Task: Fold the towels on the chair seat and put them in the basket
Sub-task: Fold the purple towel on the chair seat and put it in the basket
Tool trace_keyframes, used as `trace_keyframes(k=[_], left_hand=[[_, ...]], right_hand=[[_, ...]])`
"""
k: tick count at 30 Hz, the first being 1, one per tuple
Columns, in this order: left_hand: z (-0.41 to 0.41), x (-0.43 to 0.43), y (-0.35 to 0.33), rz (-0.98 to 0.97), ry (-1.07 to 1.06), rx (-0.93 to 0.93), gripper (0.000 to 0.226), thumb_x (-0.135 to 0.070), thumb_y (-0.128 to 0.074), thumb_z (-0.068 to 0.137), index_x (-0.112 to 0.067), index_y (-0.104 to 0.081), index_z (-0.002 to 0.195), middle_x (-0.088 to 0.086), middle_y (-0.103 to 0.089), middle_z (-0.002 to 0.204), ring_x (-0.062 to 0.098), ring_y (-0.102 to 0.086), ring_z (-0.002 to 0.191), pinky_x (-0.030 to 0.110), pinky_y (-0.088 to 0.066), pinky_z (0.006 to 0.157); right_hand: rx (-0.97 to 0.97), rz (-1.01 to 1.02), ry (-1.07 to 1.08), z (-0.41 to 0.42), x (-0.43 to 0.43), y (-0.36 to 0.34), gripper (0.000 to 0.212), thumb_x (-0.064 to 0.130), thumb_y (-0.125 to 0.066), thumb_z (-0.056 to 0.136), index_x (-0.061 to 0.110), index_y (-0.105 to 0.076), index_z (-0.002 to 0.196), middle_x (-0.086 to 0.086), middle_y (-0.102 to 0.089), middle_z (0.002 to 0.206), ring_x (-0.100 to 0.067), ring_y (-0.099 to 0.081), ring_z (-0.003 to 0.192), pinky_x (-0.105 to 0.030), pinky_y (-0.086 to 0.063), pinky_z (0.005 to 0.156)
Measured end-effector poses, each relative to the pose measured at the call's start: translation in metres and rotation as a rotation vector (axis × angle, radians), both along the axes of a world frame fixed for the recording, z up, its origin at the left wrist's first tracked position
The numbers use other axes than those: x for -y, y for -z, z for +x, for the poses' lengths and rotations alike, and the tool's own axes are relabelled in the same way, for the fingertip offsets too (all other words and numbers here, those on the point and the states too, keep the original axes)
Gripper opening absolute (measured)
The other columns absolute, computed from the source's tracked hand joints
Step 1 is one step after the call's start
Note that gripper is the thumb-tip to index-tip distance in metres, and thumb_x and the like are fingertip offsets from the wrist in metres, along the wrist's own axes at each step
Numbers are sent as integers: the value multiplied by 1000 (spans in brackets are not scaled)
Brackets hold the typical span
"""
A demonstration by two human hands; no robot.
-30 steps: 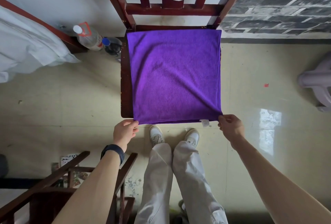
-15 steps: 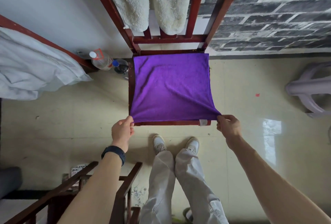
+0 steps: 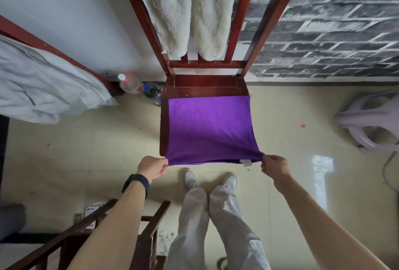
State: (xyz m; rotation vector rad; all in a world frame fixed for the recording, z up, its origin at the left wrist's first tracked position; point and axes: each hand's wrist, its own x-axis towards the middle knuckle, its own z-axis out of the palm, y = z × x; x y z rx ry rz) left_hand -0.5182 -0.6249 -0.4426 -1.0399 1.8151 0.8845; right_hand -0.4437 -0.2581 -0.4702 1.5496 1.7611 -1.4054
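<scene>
A purple towel (image 3: pixel 209 129) lies spread over the front part of the dark red wooden chair seat (image 3: pixel 205 87), its near edge lifted off the seat. My left hand (image 3: pixel 152 167) pinches the towel's near left corner. At the near right corner, beside a small white label, my right hand (image 3: pixel 274 166) pinches the cloth. The towel is stretched taut between both hands. A bare strip of seat shows behind the towel. No basket is in view.
Fluffy white cloth (image 3: pixel 187 10) hangs over the chair back. Two plastic bottles (image 3: pixel 138 86) stand on the floor left of the chair, next to a bed with grey bedding (image 3: pixel 43 88). A pale plastic stool (image 3: pixel 371 120) is at right, another wooden frame (image 3: pixel 103 226) at lower left.
Both hands have pulled the towel toward me, baring the back strip of the seat. The view has tilted up and back, showing more of the chair back.
</scene>
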Motion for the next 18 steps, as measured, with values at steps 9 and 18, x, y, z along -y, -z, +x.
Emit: trace_keyframes(k=[9, 18], left_hand=[[45, 7, 31, -119, 302, -5, 17, -25, -67, 84, -17, -74, 71, 4, -76, 75, 22, -73, 79, 33, -57, 84], [38, 5, 34, 100, -441, -1, 13, -5, -60, 90, -3, -60, 77, 10, -57, 71, 15, -56, 56, 22, -48, 62]], right_hand=[[119, 106, -158, 47, 12, 44, 21, 23, -57, 93, 9, -73, 96, -4, -68, 69, -24, -60, 69, -33, -49, 65], [167, 128, -130, 38, 19, 39, 18, 22, -56, 88, 16, -72, 82, -2, -69, 66, -27, -63, 72, -40, -55, 76]])
